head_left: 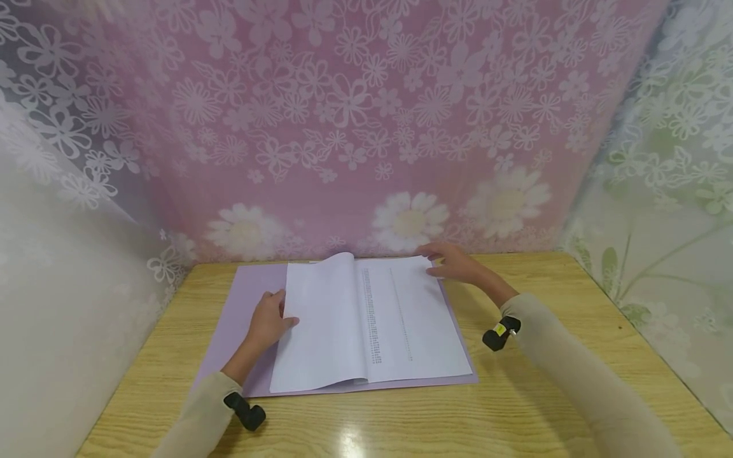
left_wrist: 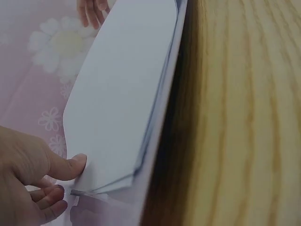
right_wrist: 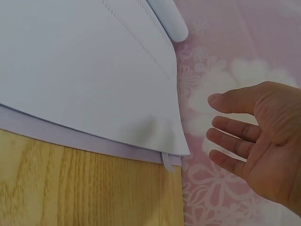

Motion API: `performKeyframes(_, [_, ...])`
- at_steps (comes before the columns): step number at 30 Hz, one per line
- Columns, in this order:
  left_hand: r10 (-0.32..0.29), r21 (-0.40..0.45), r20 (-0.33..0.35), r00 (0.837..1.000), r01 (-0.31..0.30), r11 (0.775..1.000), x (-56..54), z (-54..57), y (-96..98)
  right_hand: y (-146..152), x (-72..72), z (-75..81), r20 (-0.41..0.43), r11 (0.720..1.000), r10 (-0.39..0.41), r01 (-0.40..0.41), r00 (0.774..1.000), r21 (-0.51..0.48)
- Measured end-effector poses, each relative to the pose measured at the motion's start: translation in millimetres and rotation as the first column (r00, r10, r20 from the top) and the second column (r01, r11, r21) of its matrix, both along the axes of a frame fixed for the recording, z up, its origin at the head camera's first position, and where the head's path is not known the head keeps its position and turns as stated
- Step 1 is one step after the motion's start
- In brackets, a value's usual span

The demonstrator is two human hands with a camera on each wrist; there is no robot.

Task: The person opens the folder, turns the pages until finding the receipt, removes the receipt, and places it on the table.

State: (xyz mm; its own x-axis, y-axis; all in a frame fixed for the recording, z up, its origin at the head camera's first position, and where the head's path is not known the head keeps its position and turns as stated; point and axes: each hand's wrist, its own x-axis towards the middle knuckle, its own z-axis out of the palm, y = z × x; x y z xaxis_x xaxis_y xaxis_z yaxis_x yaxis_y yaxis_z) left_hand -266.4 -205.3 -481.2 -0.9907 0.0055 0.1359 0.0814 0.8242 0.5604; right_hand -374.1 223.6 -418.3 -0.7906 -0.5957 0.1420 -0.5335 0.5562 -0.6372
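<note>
A stack of white printed sheets (head_left: 424, 318) lies opened on a light purple folder (head_left: 243, 302). Its left-hand pages (head_left: 317, 324) are turned over and bulge upward near the fold. My left hand (head_left: 269, 321) pinches the outer edge of these pages, thumb on top, as the left wrist view also shows. By the top right corner of the right-hand page is my right hand (head_left: 452, 262). In the right wrist view the right hand (right_wrist: 268, 141) stands apart from the paper with its fingers loosely extended. Columns of small print run down the right-hand page.
A wooden table (head_left: 401, 413) carries the folder. Flower-patterned pink cloth (head_left: 355, 127) rises behind it, with pale walls at both sides. A thin ribbon-like strip (right_wrist: 168, 161) pokes out near the folder's corner. Each sleeve has a black wrist camera.
</note>
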Motion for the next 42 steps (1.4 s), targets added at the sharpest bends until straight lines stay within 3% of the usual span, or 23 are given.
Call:
performKeyframes(5, [-0.055, -0.018, 0.020, 0.998, 0.055, 0.998, -0.9, -2.2, -5.0, 2.0, -6.2, -4.5, -0.005, 1.000, -0.018, 0.018, 1.000, -0.006])
performKeyframes(12, [-0.161, 0.019, 0.082, 0.983, 0.160, 0.987, 3.3, 1.7, -12.0, 3.8, -14.5, -12.7, -0.013, 0.999, -0.005, 0.005, 1.000, -0.047])
performKeyframes(19, [-0.210, -0.024, 0.140, 0.968, 0.215, 0.976, 1.6, 2.1, -16.9, 7.2, -23.9, -22.8, -0.023, 0.998, -0.057, 0.056, 0.998, -0.035])
performKeyframes(25, [-0.238, -0.100, 0.176, 0.955, 0.258, 0.961, -1.7, 6.9, -17.2, 8.0, -32.6, -29.2, 0.016, 0.993, -0.099, 0.099, 0.995, -0.068])
performKeyframes(30, [-0.288, -0.077, 0.155, 0.945, 0.302, 0.950, -3.1, 8.1, -19.3, 5.9, -37.2, -33.4, 0.065, 0.989, -0.104, 0.111, 0.992, -0.099])
performKeyframes(35, [-0.316, -0.074, 0.128, 0.940, 0.327, 0.942, -1.0, 11.0, -19.6, 1.9, -39.2, -34.7, 0.076, 0.991, -0.124, 0.128, 0.989, -0.043])
performKeyframes(42, [-0.296, -0.080, 0.195, 0.935, 0.316, 0.945, -5.4, 8.1, -15.9, -2.4, -45.3, -39.1, -0.003, 0.990, -0.118, 0.118, 0.993, 0.080])
